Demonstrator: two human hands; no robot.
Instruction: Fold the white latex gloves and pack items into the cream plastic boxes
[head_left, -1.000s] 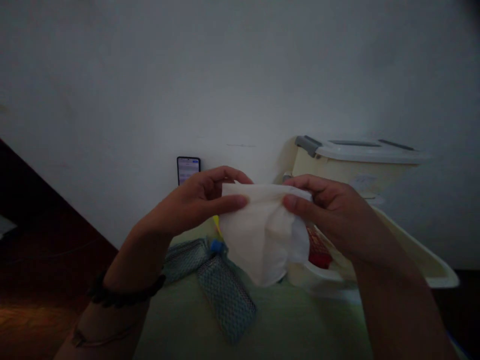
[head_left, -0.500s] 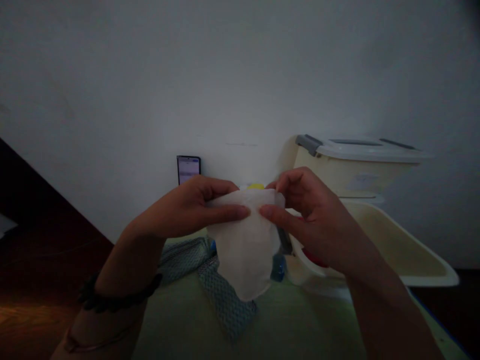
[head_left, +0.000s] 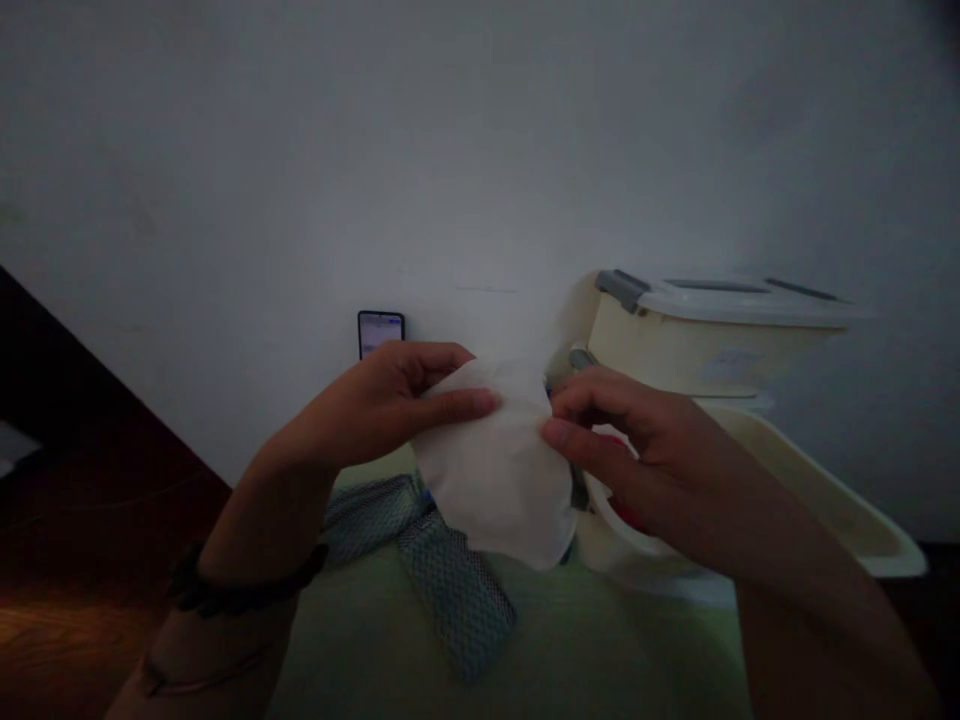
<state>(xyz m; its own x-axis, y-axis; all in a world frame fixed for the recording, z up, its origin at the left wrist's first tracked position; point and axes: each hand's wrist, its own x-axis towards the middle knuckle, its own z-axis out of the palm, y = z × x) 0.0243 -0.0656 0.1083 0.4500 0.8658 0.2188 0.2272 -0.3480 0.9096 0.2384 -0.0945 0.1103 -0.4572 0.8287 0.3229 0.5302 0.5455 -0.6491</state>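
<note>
A thin, soft white sheet (head_left: pixel 499 480), like a tissue or wipe, hangs in front of me with a wavy lower edge. My left hand (head_left: pixel 409 405) pinches it near the upper left, thumb in front and fingers partly hidden behind. At its right edge, my right hand (head_left: pixel 615 435) is closed with thumb and forefinger on the sheet. Below and behind it lies a patterned grey-green cloth strip (head_left: pixel 457 590) on the light green tabletop (head_left: pixel 360 640). Whatever stands directly behind the sheet is mostly hidden.
A phone (head_left: pixel 381 332) leans upright against the white wall (head_left: pixel 465 150). To the right, a cream bin (head_left: pixel 840 540) sits open, something red (head_left: pixel 630 512) inside. Behind it stands another cream container (head_left: pixel 675 345) with a white lid and grey latches. Dark wooden floor (head_left: pixel 67 620) shows at left.
My right hand has moved right and slightly down to the sheet's side edge. The sheet is spread wider, its lower end shifted right and up. The yellow bit behind it is now covered.
</note>
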